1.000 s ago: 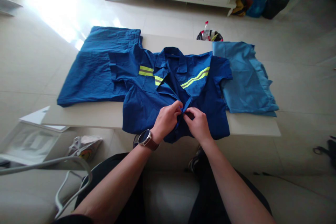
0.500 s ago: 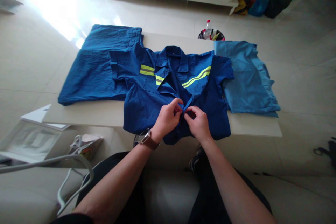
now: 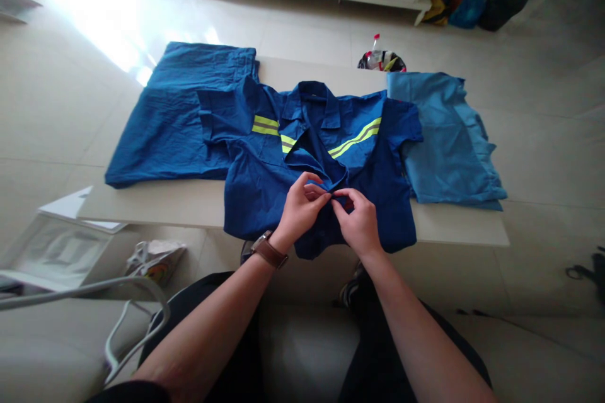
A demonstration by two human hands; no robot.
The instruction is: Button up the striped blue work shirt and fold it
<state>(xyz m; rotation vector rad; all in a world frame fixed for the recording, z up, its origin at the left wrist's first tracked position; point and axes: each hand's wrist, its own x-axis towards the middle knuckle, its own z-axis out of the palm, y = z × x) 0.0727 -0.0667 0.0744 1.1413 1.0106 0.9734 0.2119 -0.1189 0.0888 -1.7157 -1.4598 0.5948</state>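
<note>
My left grip (image 3: 300,211) and right grip (image 3: 359,223) are both clenched on the front edge of the blue hi-vis work shirt (image 3: 385,214), which lies directly under them on the desk (image 3: 456,230). Beyond it, a blue garment (image 3: 174,126) and paler blue cloth (image 3: 449,138) flank it.

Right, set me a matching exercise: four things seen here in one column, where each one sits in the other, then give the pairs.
Things:
1. brown-strapped wristwatch
2. yellow reflective stripes
3. light blue folded cloth
4. darker blue folded garment

Places:
A. right of the blue work shirt
B. at the wrist of the left hand
C. left of the shirt
D. across the shirt's chest

Pairs: 1-B, 2-D, 3-A, 4-C
</note>
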